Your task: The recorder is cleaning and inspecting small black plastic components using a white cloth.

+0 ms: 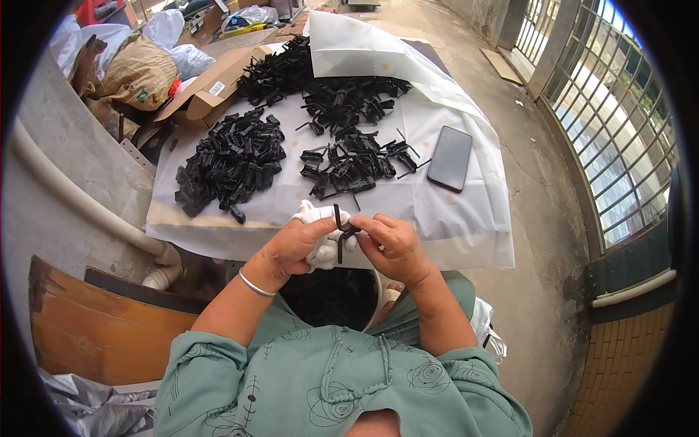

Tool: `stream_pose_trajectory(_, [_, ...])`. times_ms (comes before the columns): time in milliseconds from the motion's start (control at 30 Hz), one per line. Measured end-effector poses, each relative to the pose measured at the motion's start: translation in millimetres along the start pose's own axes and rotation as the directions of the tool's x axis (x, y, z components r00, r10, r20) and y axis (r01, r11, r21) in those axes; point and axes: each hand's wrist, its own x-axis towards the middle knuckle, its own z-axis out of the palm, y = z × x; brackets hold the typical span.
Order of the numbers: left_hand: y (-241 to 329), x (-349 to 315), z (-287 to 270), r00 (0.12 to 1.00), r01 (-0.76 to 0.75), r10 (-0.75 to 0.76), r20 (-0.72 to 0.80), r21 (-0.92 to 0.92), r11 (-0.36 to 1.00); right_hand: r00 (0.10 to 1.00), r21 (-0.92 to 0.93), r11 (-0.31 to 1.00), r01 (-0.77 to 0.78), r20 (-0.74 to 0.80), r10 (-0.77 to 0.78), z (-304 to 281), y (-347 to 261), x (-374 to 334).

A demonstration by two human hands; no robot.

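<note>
Over the table's near edge, both my hands are on one black plastic part (pixel 339 251) with thin bars sticking out. My left hand (pixel 297 244), with white glove-like cloth (pixel 314 213) about its fingers, grips the part from the left. From the right, my right hand (pixel 394 246) pinches it between thumb and fingertips. Just beyond lies a loose pile of black parts with thin stems (pixel 349 164). A denser heap of black pieces (pixel 234 160) sits to the left. Below my hands, a pale bucket (pixel 378 298) with dark contents stands between my knees.
A white sheet (pixel 466 226) covers the table, its far corner folded over more black parts (pixel 280 69). A black phone (pixel 450 159) lies on the right. An open cardboard box (pixel 211 91) and stuffed bags (pixel 142 73) are at the back left. A barred window (pixel 619 109) is on the right.
</note>
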Motion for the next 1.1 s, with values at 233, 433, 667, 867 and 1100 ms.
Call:
stream_pose_trajectory(233, [-12.7, 6.4, -6.5, 0.947, -0.253, 0.307, -0.095, 0.366, 0.895, 0.982, 0.230, 0.956, -0.182, -0.005, 0.189, 6.2, -15.8, 3.4])
stream_pose_trajectory(433, [-17.8, -0.4, 15.2, 0.924, -0.299, 0.377, -0.064, 0.494, 0.817, 0.907, 0.142, 0.930, -0.339, -0.211, 0.363, 22.4, -5.7, -3.9])
stream_pose_trajectory(667, [-20.1, 0.1, 12.8, 0.942, -0.275, 0.321, -0.101, 0.318, 0.907, 0.987, 0.015, 0.999, -0.043, -0.156, 0.045, 19.0, -14.5, -3.6])
stream_pose_trajectory(867, [-20.9, -4.1, 10.9, 0.947, -0.265, 0.311, -0.081, 0.351, 0.898, 0.886, 0.205, 0.882, -0.424, -0.110, 0.451, 21.0, -11.7, -1.4])
stream_pose_trajectory(1100, [-13.6, -9.4, 12.9, 0.947, -0.234, 0.312, -0.074, 0.504, 0.831, 0.835, 0.399, 0.739, -0.542, 0.163, 0.525, 18.0, -3.9, -5.5])
